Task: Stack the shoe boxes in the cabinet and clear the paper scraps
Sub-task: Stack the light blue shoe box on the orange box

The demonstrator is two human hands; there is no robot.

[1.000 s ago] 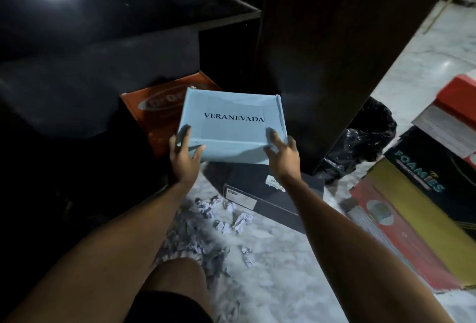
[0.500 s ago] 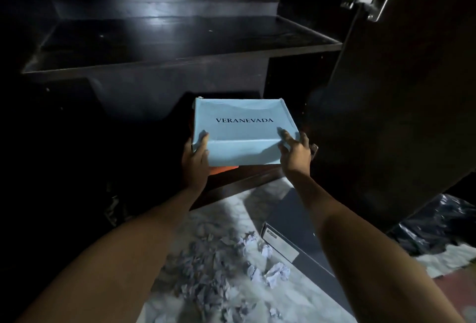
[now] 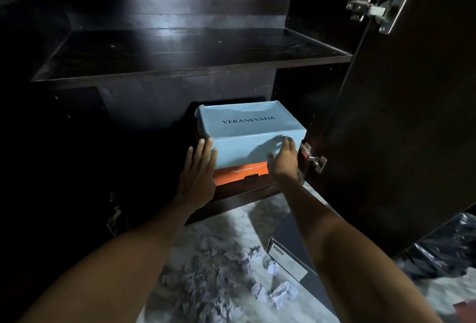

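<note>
A: Where's the blue box (image 3: 251,133)?
B: Mid-frame, on the orange box (image 3: 240,174) in the cabinet (image 3: 180,54); left hand (image 3: 198,173) and right hand (image 3: 283,159) flat against it, released.
A: Next?
B: Probably the dark box (image 3: 296,253), then scraps (image 3: 257,281).

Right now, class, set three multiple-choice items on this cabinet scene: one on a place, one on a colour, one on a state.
1. Where does the light blue box sit?
A. on the upper shelf
B. on top of the orange box
C. on the floor

2. What colour is the cabinet shelf?
A. white
B. red
C. dark brown

3. How is the left hand?
A. flat, fingers straight against the box's corner
B. clenched round a paper scrap
C. out of view

Key: 1 B, an orange strip shows directly beneath it; 2 C, all the wood looks dark brown; 3 A, its fingers lie straight beside the box, as the right hand rests on the front.
</note>
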